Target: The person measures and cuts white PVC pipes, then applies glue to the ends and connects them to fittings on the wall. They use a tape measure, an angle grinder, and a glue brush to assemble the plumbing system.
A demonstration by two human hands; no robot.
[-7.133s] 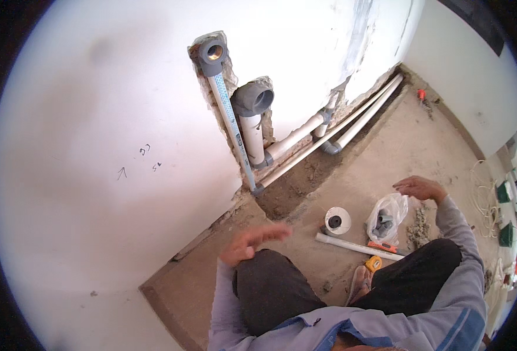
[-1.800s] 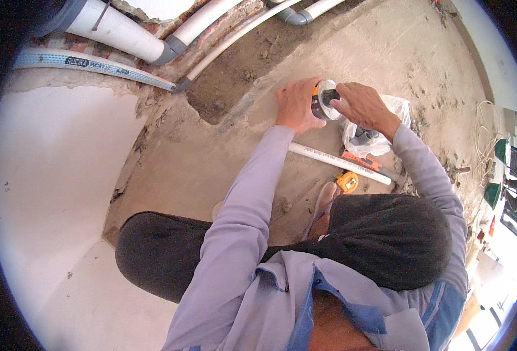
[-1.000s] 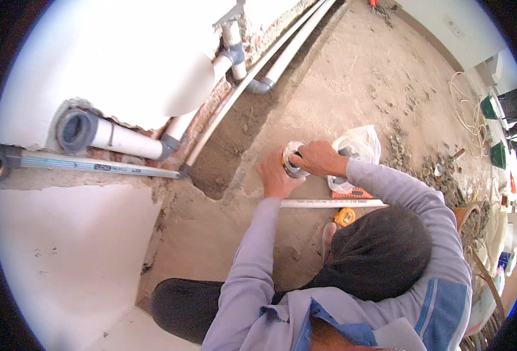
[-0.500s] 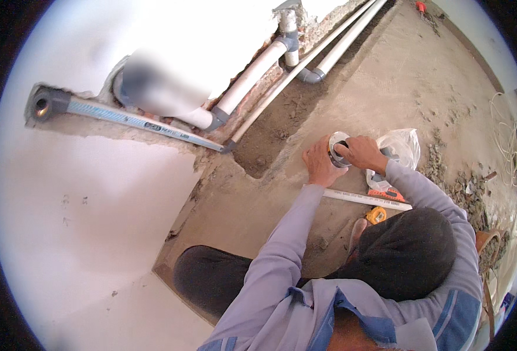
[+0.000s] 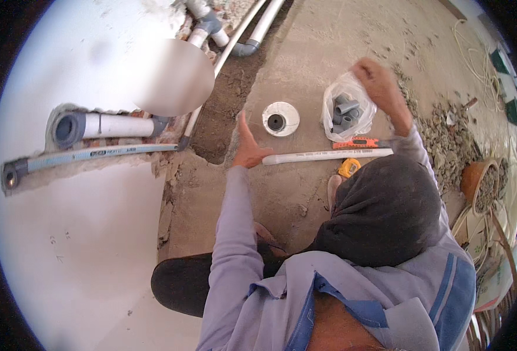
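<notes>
A round white can [image 5: 292, 120] with a dark opening in its top stands on the floor, apart from both hands. To its lower left is my left hand [image 5: 248, 146], empty, its fingers spread, near the left end of a white pipe [image 5: 329, 155]. On the right, the curled fingers of my right hand [image 5: 381, 86] close on the upper edge of a clear plastic bag [image 5: 331, 93]; motion blurs them a little. Grey pipe fittings [image 5: 345, 110] lie inside the bag. Below it lie an orange tool [image 5: 361, 143] and a yellow tape measure [image 5: 349, 168].
An open trench [image 5: 229, 93] with pipes runs along the broken wall at left. A level [image 5: 97, 154] spans the wall recess under a grey-and-white pipe [image 5: 124, 126]. Rubble [image 5: 443, 131] and a brown bucket [image 5: 472, 178] are at right.
Both hands have let go of the can. My left hand has moved away to its left, and my right hand has gone to the bag, whose fittings now show more.
</notes>
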